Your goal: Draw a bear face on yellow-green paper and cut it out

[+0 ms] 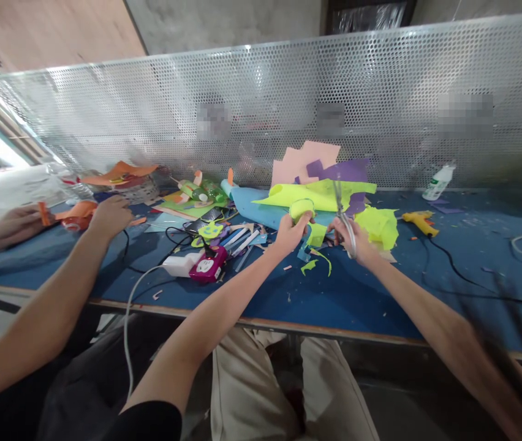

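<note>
My left hand (292, 233) pinches a small rounded yellow-green piece (301, 210), perhaps felt or paper, holding it up over the table. My right hand (355, 240) grips a pair of scissors (344, 223), fingers in the handles and blades pointing up and away, apart from the piece. Behind both hands lies a yellow-green sheet (316, 196) over a light blue roll (254, 205). A crumpled yellow-green sheet (378, 226) is beside my right hand. Thin yellow-green offcuts (320, 260) lie below, between my hands.
A co-worker's hands (111, 215) handle orange pieces at the left. A magenta power adapter (208, 264) with cables sits left of my forearm. A yellow glue gun (421, 223) and a white bottle (439, 182) are at the right. A perforated metal panel (261, 110) borders the table's back.
</note>
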Motion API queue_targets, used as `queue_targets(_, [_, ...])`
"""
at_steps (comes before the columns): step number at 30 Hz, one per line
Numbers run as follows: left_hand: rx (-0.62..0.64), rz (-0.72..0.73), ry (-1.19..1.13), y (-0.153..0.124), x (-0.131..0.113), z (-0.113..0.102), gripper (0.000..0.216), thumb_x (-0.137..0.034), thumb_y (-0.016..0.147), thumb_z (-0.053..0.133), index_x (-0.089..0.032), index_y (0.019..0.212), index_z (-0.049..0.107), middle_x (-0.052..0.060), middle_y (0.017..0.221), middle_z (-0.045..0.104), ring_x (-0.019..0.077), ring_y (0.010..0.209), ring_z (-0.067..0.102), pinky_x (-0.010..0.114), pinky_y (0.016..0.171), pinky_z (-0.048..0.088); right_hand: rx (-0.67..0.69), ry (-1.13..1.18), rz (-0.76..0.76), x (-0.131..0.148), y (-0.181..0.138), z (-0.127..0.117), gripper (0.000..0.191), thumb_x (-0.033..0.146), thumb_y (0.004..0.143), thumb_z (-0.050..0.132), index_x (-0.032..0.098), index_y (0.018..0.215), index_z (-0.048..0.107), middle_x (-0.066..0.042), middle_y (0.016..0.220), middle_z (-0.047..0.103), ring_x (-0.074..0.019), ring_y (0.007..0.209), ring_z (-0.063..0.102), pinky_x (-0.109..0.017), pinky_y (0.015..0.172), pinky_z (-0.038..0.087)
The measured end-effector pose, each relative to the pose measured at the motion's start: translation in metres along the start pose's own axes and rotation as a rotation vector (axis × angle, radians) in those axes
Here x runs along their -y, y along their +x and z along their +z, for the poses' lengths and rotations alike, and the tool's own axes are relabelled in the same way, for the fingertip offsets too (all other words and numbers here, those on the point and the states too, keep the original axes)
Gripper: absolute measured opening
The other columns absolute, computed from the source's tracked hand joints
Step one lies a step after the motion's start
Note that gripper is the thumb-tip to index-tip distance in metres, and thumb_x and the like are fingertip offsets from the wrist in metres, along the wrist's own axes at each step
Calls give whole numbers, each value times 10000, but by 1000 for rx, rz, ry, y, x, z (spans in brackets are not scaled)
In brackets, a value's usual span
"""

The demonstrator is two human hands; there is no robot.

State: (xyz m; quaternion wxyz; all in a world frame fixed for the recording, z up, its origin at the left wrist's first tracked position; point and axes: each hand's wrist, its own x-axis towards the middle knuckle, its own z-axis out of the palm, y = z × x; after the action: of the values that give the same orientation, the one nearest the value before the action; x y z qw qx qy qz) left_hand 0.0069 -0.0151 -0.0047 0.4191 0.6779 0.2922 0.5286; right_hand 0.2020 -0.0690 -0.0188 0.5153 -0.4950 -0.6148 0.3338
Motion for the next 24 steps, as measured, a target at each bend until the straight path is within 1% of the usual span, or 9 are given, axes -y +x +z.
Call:
queue_targets(2, [-37, 6, 0, 1, -1, -1, 441, -571, 918, 646, -151, 801, 715, -30, 524, 517, 82, 490, 472, 227, 522, 389, 81, -114, -15, -3, -1, 1, 440, 646, 886, 690, 220, 879, 582, 9, 712, 596, -176, 656, 577, -315, 621, 451])
queue_targets(4, [-48, -1, -40, 2, -3, -2, 428, -571, 892, 686, -151, 815, 713, -18, 560, 570, 82, 491, 492, 232, 528, 418, 137, -208, -34, -2, -3, 3, 434, 631, 856, 726, 221, 895, 592, 11, 754, 610, -173, 680, 564, -305, 616, 437])
queue_targets(7, [-10, -19, -147, 2, -5, -3, 401, -548, 873, 713, -148, 848, 697, 20, 710, 685, 75, 489, 514, 243, 530, 459, 170, -272, -53, 5, -7, 5, 451, 650, 878, 686, 213, 858, 576, 18, 735, 564, -151, 647, 505, -291, 591, 387])
queue_targets(9, [27, -38, -191, 1, -6, -2, 385, -526, 871, 716, -144, 833, 687, 32, 746, 705, 72, 481, 515, 245, 524, 464, 189, -258, -58, 12, -10, 6, 485, 677, 889, 653, 208, 819, 556, 27, 695, 516, -136, 611, 459, -287, 575, 355])
queue_targets(12, [64, -71, -243, -1, -8, -1, 359, -488, 849, 738, -140, 786, 676, 28, 710, 695, 76, 474, 516, 245, 513, 454, 229, -223, -66, 19, -11, 6, 534, 722, 885, 627, 208, 776, 529, 28, 650, 487, -135, 591, 438, -292, 563, 345])
queue_targets(16, [120, -104, -319, -2, -8, -1, 351, -467, 826, 740, -143, 717, 664, 16, 636, 654, 89, 484, 525, 248, 517, 438, 271, -178, -60, 19, -12, 4, 531, 730, 897, 611, 213, 799, 538, 3, 662, 525, -161, 621, 488, -310, 575, 381])
queue_targets(20, [173, -119, -329, -1, -6, -3, 389, -437, 824, 712, -145, 586, 613, 8, 551, 570, 91, 489, 513, 249, 522, 415, 317, -160, -76, 15, -12, 1, 511, 711, 931, 579, 216, 805, 559, -17, 689, 547, -175, 643, 513, -324, 591, 410])
queue_targets(22, [182, -118, -316, 0, -6, -4, 407, -424, 833, 691, -150, 552, 585, 2, 530, 541, 89, 488, 498, 251, 524, 410, 337, -167, -78, 14, -12, 0, 508, 702, 943, 570, 214, 801, 566, -20, 696, 552, -175, 646, 517, -325, 593, 415])
queue_targets(24, [188, -89, -279, 0, -8, -5, 404, -404, 840, 681, -153, 543, 571, -1, 526, 537, 87, 495, 493, 249, 531, 413, 352, -167, -71, 14, -12, -1, 493, 690, 942, 584, 213, 817, 579, -20, 713, 558, -175, 655, 526, -323, 597, 425])
